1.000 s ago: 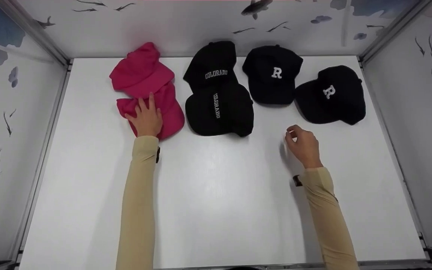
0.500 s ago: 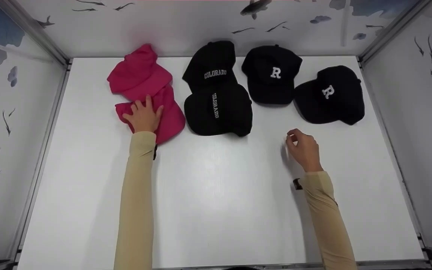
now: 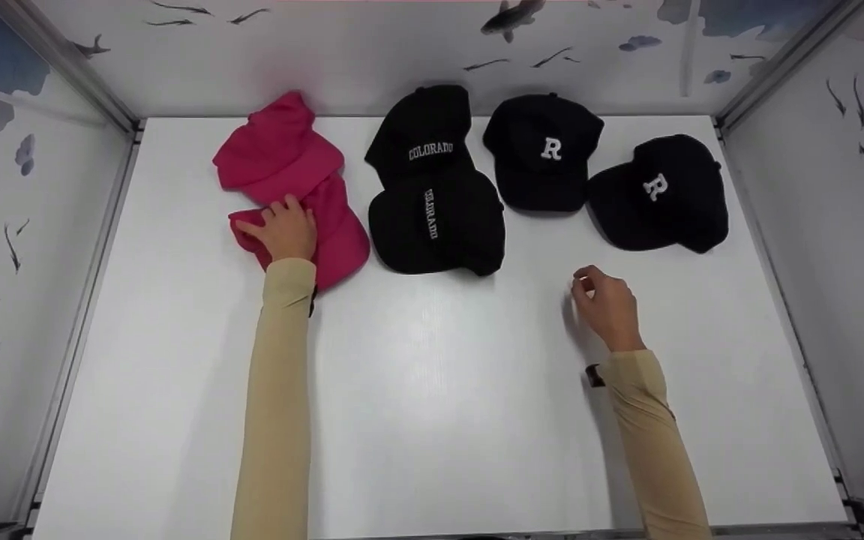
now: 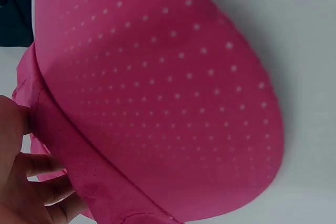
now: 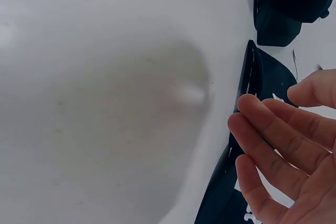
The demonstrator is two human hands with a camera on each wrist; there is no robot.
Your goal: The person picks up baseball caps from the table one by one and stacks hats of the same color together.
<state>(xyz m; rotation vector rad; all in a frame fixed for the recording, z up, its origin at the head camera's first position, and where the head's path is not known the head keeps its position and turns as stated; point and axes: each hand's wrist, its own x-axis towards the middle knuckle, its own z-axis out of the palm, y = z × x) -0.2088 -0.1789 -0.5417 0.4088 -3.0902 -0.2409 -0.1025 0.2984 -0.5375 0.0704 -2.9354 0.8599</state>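
Note:
Two pink caps lie at the left in the head view: a far pink cap (image 3: 271, 146) and a near pink cap (image 3: 342, 232) that overlap. My left hand (image 3: 289, 231) grips the near one at its crown. The left wrist view brings up its dotted brim (image 4: 178, 87), with thumb and fingers of the left hand (image 4: 31, 182) at the band's edge; some fingertips are hidden by fabric. My right hand (image 3: 607, 307) hovers over the white table, holding nothing, fingers loosely bent. Nearest to it is a dark cap with a white R (image 3: 661, 195).
Two black COLORADO caps, one farther (image 3: 428, 131) and one nearer (image 3: 439, 225), overlap in the middle. Another R cap (image 3: 544, 150) sits at the back, touching the right one. Patterned walls (image 3: 387, 45) enclose the white table (image 3: 432, 405) at back and sides.
My left hand has shifted slightly left and its fingers have drawn in on the near pink cap. The right hand has slid a little toward the front.

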